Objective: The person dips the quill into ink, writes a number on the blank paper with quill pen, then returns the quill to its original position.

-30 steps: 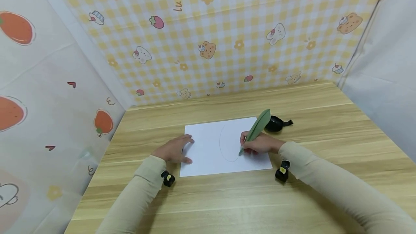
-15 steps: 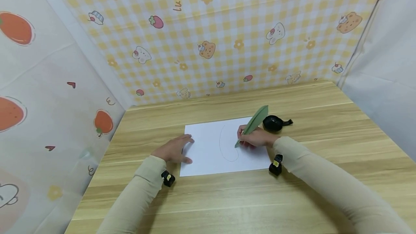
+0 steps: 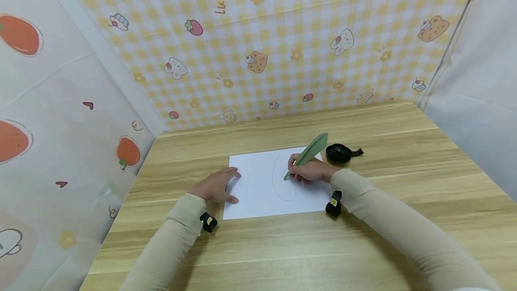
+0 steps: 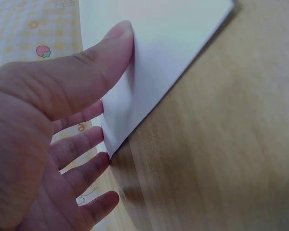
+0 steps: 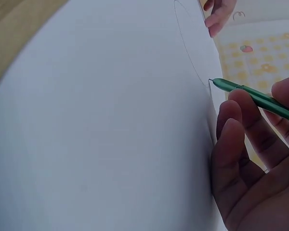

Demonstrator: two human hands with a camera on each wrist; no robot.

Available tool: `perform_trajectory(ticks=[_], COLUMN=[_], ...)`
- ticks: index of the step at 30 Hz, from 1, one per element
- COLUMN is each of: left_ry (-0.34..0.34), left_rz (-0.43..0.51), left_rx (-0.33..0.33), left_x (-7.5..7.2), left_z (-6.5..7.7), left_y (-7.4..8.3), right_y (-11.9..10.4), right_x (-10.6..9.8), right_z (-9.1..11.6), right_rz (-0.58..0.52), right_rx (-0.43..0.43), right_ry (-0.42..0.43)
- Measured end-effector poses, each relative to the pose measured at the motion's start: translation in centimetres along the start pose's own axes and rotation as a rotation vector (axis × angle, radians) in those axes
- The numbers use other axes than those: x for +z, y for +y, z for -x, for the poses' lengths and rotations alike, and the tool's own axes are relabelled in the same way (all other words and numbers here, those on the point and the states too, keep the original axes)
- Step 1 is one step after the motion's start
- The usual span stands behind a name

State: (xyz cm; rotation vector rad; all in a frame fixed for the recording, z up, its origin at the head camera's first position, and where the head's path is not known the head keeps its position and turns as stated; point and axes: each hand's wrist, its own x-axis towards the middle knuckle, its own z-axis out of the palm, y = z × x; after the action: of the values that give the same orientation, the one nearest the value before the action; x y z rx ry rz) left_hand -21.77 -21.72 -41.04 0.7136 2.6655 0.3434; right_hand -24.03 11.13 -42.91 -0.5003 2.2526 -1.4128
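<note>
A white sheet of paper lies on the wooden table. My right hand pinches a green leaf-shaped pen between thumb and fingers, its leafy end tilted up to the right. In the right wrist view the slim green pen tip meets the paper at a thin line. That curved line runs down the sheet and bends round at the bottom. My left hand rests at the paper's left edge, thumb and fingers spread. The left wrist view shows its thumb on the sheet and fingertips along the edge.
Just right of the paper's far corner sits a black rounded object with a short stem, close to my right hand. A yellow checked cloth hangs behind the table, and a white printed cloth hangs on the left.
My right hand and the pen have moved left and a little up across the paper, and the drawn line has extended round its lower bend. My left hand stays in place.
</note>
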Motion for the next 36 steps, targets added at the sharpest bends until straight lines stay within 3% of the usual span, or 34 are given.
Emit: perform_trajectory(ticks=[36], left_ry=[0.008], left_rz=[-0.004], left_rx=[-0.014], left_x=[0.1], left_z=[0.2], left_y=[0.1], right_y=[-0.9], right_x=[2.1], right_z=[-0.4], right_rz=[0.028], right_rx=[-0.024], right_ry=[-0.066])
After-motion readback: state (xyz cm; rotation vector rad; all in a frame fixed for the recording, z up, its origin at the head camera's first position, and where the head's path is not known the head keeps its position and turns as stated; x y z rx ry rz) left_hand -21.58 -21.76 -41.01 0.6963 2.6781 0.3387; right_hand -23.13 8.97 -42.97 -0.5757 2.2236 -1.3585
